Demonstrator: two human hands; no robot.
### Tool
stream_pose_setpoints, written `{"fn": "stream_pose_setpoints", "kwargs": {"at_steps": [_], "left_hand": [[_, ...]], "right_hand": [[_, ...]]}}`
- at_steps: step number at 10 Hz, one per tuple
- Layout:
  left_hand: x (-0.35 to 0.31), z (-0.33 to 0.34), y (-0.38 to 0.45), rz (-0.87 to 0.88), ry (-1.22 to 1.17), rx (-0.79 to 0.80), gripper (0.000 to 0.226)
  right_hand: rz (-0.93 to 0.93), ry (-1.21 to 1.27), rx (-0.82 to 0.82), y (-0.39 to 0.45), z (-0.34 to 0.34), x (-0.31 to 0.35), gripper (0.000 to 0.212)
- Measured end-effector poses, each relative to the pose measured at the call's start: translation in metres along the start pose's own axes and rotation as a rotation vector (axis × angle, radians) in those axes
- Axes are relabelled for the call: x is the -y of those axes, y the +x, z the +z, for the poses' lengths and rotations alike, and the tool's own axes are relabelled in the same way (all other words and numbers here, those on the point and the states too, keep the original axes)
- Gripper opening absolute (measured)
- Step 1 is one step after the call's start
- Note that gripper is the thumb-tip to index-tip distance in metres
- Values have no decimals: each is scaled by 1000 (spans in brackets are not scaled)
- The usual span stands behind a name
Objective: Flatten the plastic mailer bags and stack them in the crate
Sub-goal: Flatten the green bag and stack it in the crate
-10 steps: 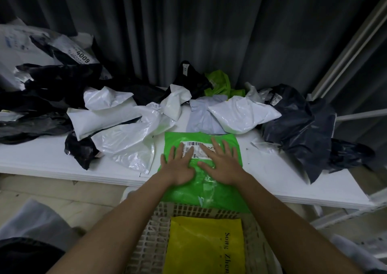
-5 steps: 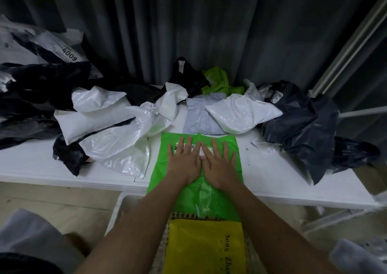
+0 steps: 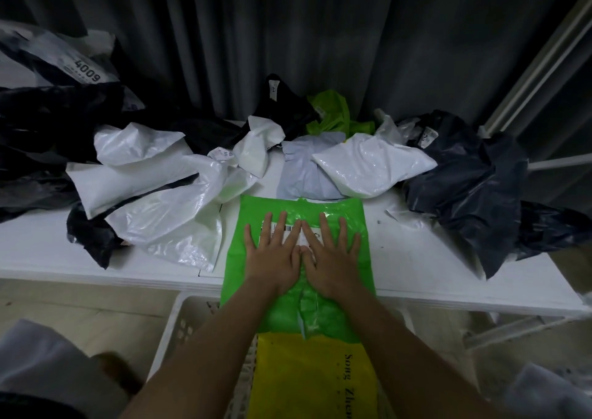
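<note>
A bright green mailer bag [image 3: 358, 216] with a white shipping label lies on the white table [image 3: 416, 268], its near end hanging over the front edge. My left hand [image 3: 272, 253] and my right hand [image 3: 330, 255] press flat on it side by side, fingers straight and spread, thumbs touching. Below the table edge stands a pale lattice crate [image 3: 182, 329] with a yellow mailer bag [image 3: 307, 380] lying flat inside; my forearms cover part of the crate.
Crumpled white bags [image 3: 153, 187] lie left of the green one, and black bags [image 3: 48, 123] are piled at far left. A pale blue bag [image 3: 304, 175], a white bag [image 3: 371, 165] and dark bags [image 3: 471, 181] crowd the back and right. A grey curtain hangs behind.
Both hands slid forward along the green bag toward its label and came together until the thumbs touch. The bag lies smoother under them.
</note>
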State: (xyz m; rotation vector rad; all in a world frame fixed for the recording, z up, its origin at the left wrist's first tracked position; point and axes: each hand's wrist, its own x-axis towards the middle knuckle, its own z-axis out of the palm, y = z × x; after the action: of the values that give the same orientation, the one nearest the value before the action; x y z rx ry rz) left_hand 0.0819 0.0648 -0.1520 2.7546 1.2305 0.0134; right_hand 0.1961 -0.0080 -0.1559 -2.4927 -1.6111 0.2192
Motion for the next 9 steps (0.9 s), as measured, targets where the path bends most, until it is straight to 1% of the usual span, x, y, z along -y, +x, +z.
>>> {"fn": "stream_pose_setpoints", "kwargs": {"at_steps": [1,2,9], "left_hand": [[0,4,1,3,3,1,72],[1,7,2,5,-11,4,76],[2,16,2,-11,-67,14,76]], "right_hand": [[-5,-7,8,0,1,0,75],[-4,-4,12,1,3,-1,75],[2,-9,8,0,7,-1,75]]}}
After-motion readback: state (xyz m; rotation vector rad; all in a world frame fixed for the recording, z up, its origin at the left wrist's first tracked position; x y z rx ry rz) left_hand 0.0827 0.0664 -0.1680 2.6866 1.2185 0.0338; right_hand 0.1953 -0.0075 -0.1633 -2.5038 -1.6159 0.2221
